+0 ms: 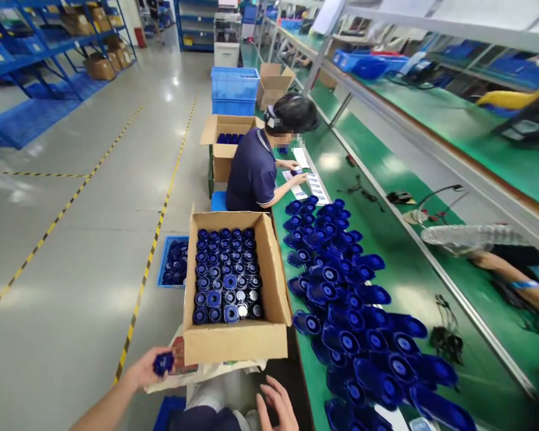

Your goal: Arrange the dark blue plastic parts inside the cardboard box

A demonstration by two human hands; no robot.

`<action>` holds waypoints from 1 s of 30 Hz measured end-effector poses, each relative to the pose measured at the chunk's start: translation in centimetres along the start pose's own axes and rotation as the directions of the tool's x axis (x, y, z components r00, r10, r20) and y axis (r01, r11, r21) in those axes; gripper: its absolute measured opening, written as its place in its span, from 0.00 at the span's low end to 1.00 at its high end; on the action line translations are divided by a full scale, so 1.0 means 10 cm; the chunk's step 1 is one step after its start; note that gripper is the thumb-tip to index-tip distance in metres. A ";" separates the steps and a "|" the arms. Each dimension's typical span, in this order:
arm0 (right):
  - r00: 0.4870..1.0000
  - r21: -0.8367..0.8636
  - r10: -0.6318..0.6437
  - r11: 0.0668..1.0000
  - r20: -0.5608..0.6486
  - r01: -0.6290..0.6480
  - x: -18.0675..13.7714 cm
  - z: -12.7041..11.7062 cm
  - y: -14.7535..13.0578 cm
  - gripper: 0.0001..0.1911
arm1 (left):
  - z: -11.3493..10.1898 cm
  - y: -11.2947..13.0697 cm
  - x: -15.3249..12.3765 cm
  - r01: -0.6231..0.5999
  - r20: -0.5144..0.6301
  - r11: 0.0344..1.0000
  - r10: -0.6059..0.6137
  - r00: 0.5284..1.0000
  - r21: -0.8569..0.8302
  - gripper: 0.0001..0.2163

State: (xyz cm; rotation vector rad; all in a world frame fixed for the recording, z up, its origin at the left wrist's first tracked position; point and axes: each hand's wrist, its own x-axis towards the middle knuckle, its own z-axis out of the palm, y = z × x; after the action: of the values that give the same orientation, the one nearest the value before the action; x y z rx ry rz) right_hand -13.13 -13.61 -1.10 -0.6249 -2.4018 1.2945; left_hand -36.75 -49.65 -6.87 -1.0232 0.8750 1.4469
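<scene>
My left hand (149, 366) is closed round a small dark blue plastic part (163, 363), out to the left of my lap. Its exact kind does not show. Over my lap, my right hand (276, 402) has its fingers apart and nothing in them. Just ahead stands an open cardboard box (236, 344) with rows of round dark blue parts (224, 257); a few near its front right corner show silvery tops. To the right, many blue funnel-shaped plastic pieces (348, 341) lie crowded on the green bench.
A co-worker (256, 161) sits ahead at the green bench (377, 239), handling a small item over label sheets (315, 187). A blue bin (174, 261) of parts is on the floor left of the box. Another person's arm (516, 278) reaches in at right.
</scene>
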 end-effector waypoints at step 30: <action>0.478 -0.505 0.303 0.774 0.825 0.382 2.69 2.60 0.57 0.24 | 3.07 2.37 0.56 -0.477 0.604 -0.380 0.600 0.525 0.792 0.08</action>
State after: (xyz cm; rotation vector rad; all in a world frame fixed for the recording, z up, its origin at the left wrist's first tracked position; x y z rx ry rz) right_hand -47.33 -14.77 -17.22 0.0942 -3.7981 0.7682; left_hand -64.17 -22.08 -1.81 0.7563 2.2813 0.9029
